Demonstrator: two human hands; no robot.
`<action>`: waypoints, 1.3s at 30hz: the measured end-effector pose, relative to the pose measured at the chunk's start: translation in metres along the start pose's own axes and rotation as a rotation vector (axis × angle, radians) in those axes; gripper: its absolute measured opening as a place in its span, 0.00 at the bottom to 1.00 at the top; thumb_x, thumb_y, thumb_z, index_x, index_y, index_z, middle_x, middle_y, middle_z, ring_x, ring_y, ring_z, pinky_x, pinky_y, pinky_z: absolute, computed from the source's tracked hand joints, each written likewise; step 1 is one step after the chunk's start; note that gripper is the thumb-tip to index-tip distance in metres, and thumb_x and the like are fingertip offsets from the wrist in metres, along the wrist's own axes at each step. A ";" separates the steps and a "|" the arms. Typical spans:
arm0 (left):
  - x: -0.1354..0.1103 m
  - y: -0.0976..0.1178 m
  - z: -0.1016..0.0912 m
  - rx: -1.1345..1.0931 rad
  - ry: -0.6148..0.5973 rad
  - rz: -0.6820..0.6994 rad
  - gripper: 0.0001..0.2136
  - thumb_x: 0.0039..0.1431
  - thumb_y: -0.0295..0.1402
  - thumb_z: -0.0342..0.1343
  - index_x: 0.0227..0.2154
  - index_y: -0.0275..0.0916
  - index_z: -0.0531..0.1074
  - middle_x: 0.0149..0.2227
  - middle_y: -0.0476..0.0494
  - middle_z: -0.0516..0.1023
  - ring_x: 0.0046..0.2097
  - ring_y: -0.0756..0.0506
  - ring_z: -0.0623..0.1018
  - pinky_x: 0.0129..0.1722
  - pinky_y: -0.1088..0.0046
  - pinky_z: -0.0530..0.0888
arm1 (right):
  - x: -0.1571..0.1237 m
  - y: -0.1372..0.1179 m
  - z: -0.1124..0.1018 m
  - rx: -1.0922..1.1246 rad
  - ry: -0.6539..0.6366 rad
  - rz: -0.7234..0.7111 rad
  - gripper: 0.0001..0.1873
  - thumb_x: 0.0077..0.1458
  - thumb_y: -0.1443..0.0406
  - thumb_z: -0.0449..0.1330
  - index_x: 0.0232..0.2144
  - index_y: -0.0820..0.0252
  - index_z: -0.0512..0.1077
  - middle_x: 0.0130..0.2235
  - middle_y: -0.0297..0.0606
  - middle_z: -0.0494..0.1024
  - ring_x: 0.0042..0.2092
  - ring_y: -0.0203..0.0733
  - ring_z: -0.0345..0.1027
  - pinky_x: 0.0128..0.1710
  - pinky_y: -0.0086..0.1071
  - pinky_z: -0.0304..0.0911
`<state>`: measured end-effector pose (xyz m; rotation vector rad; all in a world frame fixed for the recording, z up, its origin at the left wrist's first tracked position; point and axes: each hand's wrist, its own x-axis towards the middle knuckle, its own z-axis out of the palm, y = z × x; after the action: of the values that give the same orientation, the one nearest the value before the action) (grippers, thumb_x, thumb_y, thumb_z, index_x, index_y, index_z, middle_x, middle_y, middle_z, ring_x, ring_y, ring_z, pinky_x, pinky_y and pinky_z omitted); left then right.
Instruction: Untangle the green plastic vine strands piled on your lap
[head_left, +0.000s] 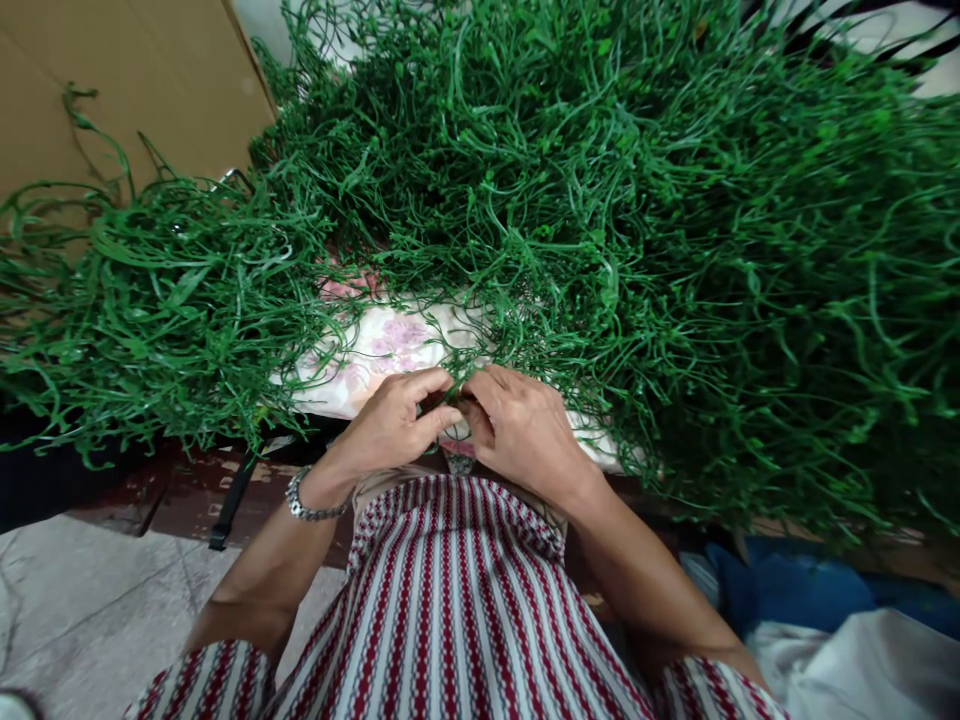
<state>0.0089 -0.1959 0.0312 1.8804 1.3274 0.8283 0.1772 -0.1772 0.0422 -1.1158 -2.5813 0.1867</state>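
My left hand (397,420) and my right hand (521,425) meet fingertip to fingertip at the near edge of a huge heap of thin green stems (600,220). Both hands are closed in a pinch on a few of the green stems between them. A metal bracelet (307,505) circles my left wrist. Under the hands lies a floral cloth (382,350), partly covered by the stems. What the fingertips grip is mostly hidden by the fingers themselves.
A brown cardboard sheet (142,80) stands at the back left. A grey stone floor (90,600) shows at the lower left, with a black strap (229,500) hanging down. Blue and white fabric (825,620) lies at the lower right. My striped red-and-white garment (450,620) fills the bottom centre.
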 end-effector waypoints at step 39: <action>-0.003 -0.022 0.014 -1.155 -0.024 -0.001 0.13 0.46 0.37 0.62 0.15 0.35 0.70 0.17 0.49 0.66 0.22 0.52 0.66 0.26 0.72 0.63 | -0.006 0.003 0.029 1.514 0.096 -0.074 0.12 0.55 0.60 0.57 0.25 0.62 0.71 0.23 0.33 0.69 0.26 0.33 0.62 0.29 0.29 0.59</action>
<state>0.0082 -0.1957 0.0049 0.9473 0.5602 1.2028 0.1730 -0.1794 0.0131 -0.3638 -1.5411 1.6130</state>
